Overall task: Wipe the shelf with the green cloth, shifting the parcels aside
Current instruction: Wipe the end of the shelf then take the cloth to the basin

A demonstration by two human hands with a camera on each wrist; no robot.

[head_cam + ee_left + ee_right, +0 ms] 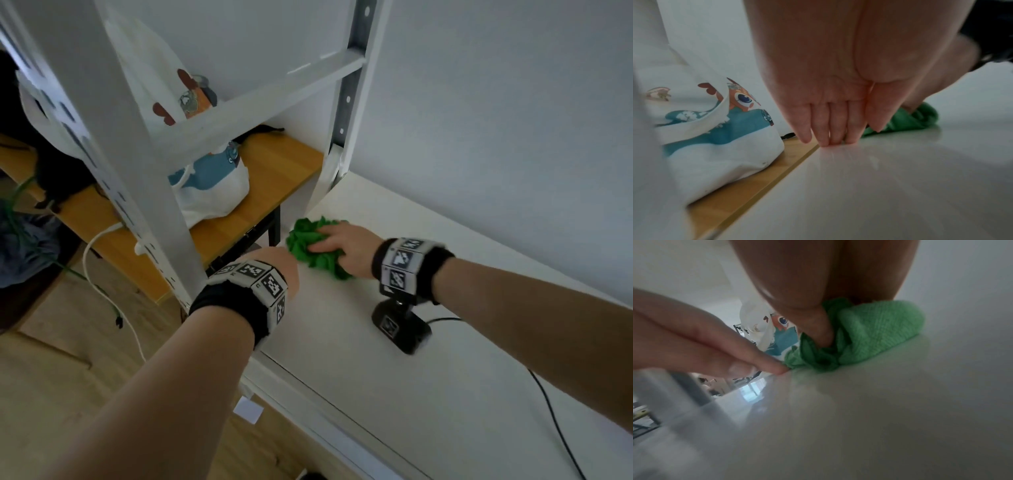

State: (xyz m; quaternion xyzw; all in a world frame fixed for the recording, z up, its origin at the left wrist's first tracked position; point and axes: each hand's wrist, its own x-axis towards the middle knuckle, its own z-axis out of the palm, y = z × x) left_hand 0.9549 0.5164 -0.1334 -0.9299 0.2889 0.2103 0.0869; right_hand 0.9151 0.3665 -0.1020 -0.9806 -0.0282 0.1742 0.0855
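Note:
The crumpled green cloth (317, 248) lies on the white shelf (411, 370) near its far left corner. My right hand (342, 245) sits on top of it and grips it; in the right wrist view the thumb digs into the folds of the cloth (869, 337). My left hand (274, 258) is just left of the cloth at the shelf's left edge. Its fingers (830, 129) are straight and held together, tips touching the shelf (900, 186), with the cloth (908, 120) behind them. No parcel shows on the shelf.
A white bag with a cartoon print (212, 178) stands on a wooden table (277, 168) left of the shelf. The shelf unit's white upright (137, 144) and a crossbar (260, 102) rise at the left. The wall runs close behind the shelf. A black cable (555, 421) trails across the shelf on the right.

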